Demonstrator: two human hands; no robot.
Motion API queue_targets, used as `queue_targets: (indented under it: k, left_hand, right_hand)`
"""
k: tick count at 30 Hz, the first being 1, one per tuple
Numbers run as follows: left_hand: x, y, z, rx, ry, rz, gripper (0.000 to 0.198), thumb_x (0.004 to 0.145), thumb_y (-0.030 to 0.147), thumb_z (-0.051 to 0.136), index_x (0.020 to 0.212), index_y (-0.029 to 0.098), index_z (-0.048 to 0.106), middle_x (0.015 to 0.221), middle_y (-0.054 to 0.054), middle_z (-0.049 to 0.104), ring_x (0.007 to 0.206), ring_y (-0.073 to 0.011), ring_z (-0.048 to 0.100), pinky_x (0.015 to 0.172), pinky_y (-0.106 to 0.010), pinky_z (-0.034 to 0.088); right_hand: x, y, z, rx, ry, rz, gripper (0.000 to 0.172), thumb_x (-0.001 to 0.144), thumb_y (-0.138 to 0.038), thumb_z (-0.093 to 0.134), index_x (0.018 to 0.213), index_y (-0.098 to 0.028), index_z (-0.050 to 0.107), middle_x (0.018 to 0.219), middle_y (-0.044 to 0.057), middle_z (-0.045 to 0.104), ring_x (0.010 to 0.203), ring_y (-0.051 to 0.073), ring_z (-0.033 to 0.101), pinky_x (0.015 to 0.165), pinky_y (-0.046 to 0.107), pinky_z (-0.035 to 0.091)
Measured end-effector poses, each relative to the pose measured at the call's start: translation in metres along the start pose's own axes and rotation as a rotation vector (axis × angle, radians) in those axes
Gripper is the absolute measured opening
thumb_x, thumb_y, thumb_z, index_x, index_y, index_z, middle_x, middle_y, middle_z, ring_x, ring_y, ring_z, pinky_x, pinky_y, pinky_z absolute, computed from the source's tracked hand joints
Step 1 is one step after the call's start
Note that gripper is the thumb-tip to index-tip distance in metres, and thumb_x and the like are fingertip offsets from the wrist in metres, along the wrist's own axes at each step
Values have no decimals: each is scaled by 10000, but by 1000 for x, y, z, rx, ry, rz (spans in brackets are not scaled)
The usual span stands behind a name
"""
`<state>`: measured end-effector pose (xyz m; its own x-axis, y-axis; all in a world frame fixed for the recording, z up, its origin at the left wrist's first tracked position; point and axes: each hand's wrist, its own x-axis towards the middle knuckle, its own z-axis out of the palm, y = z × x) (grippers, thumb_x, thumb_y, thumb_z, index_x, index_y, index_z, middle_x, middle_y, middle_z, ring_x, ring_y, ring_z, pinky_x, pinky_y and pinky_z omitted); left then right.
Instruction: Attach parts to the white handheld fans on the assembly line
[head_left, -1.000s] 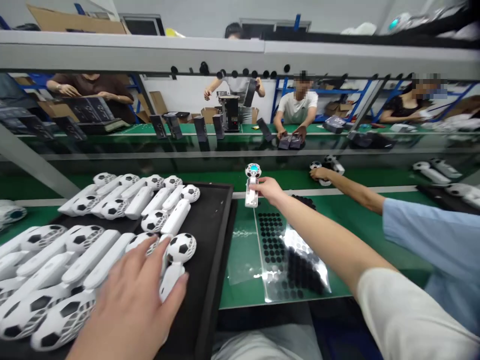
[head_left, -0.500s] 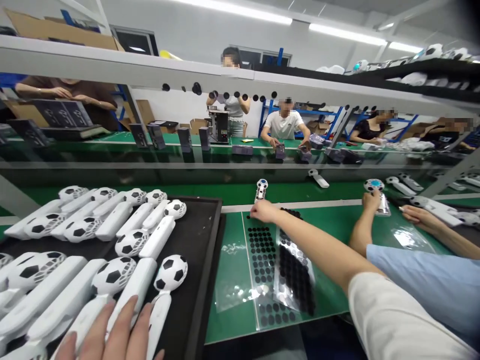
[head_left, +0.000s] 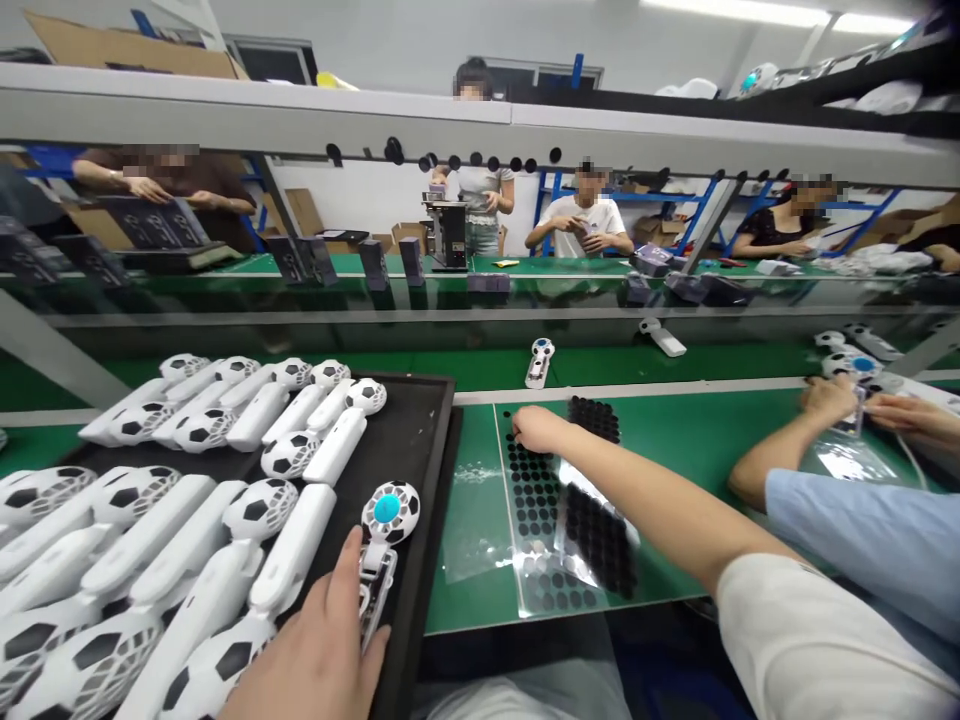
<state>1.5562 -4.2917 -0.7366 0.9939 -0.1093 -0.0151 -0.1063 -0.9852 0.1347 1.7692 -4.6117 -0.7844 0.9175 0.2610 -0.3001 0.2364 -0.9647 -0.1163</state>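
Note:
My left hand (head_left: 322, 630) is closed round the handle of a white fan (head_left: 375, 590) with a football-patterned head and a blue centre, over the right side of a black tray (head_left: 412, 440). The handle's open inner side shows. My right hand (head_left: 541, 430) has its fingers pinched together at the upper left of a clear sheet of round black stickers (head_left: 534, 490); what the fingertips hold is hidden. Another sheet of black stickers (head_left: 600, 540) overlaps it on the right. Beyond my right hand, a fan with a blue centre (head_left: 540, 363) lies on the green surface.
Rows of white fans (head_left: 202, 430) fill the tray's left part. A co-worker's hands (head_left: 832, 400) work at a fan on the right. A grey shelf beam (head_left: 390, 120) crosses above. Behind it are people, dark boxes (head_left: 373, 265) and another fan (head_left: 664, 338).
The fan by my left hand now shows its blue centre and open handle instead of its closed side. My left hand has moved right and closed on it. The view has shifted.

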Motion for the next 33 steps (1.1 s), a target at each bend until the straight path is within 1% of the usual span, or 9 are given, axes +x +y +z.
queue_targets:
  k: [6, 10, 13, 17, 20, 24, 26, 28, 33]
  left_hand:
    - [-1, 11, -8, -95, -19, -73, 645, 950, 350, 207, 1523, 69, 296, 1261, -211, 634, 1091, -359, 646, 826, -491, 514]
    - [1, 3, -9, -247, -54, -134, 696, 934, 413, 262, 1541, 76, 210, 1429, -228, 491, 1229, -392, 564, 927, -531, 476]
    - [7, -3, -17, -487, -136, -203, 684, 860, 438, 440, 1466, 132, 357, 1423, -172, 496, 1303, -367, 499, 1034, -516, 428]
    - [12, 15, -39, -946, -167, -290, 575, 774, 383, 621, 1308, 211, 493, 1190, -86, 645, 1113, -289, 624, 1004, -457, 472]
    - [14, 36, -52, -1302, -195, -368, 604, 794, 381, 639, 1345, 248, 431, 1084, -61, 662, 894, -229, 662, 767, -381, 565]
    - [17, 51, -53, -1444, -274, -303, 638, 793, 328, 644, 1380, 258, 404, 953, -34, 652, 715, -176, 605, 587, -296, 532]
    - [19, 53, -49, -1418, -281, -224, 630, 797, 303, 625, 1388, 250, 416, 935, -26, 646, 694, -165, 585, 625, -302, 529]
    - [20, 53, -44, -1369, -257, -145, 600, 816, 290, 600, 1391, 243, 434, 1000, -35, 656, 713, -158, 581, 731, -327, 534]
    - [16, 57, -41, -1259, -201, -35, 535, 866, 275, 561, 1389, 251, 452, 1276, -59, 619, 1033, -215, 617, 1032, -396, 450]
  right_hand:
    - [4, -1, -13, 18, -109, -24, 200, 955, -333, 641, 1004, -141, 667, 1043, 63, 678, 943, 194, 654, 871, 401, 544]
    - [-3, 0, -13, 66, -62, -21, 189, 953, -325, 641, 988, -141, 662, 1017, 55, 672, 928, 190, 647, 861, 393, 539]
    - [-15, 3, -8, 119, 12, -15, 170, 957, -308, 632, 946, -140, 654, 942, 33, 665, 871, 176, 640, 828, 373, 534]
    - [-35, -2, -8, 217, 110, -41, 84, 899, -166, 653, 819, -142, 642, 822, 14, 649, 788, 163, 619, 788, 343, 513]
    - [-64, -24, -19, 333, 246, -65, 111, 831, -78, 618, 757, -157, 641, 850, 50, 670, 802, 177, 617, 775, 311, 484]
    - [-124, -74, -42, 588, 335, -179, 69, 853, -187, 601, 820, -210, 658, 859, 6, 704, 773, 162, 653, 701, 260, 512]
    - [-152, -98, -52, 808, 312, -313, 61, 822, -190, 665, 869, -228, 675, 823, -21, 713, 746, 156, 666, 678, 253, 522]
    - [-170, -116, -60, 844, 304, -433, 132, 799, -135, 693, 886, -233, 686, 794, -37, 717, 715, 146, 666, 656, 245, 507]
    - [-178, -132, -66, 516, 475, -674, 155, 825, -54, 629, 842, -183, 713, 832, 16, 732, 771, 170, 670, 720, 268, 487]
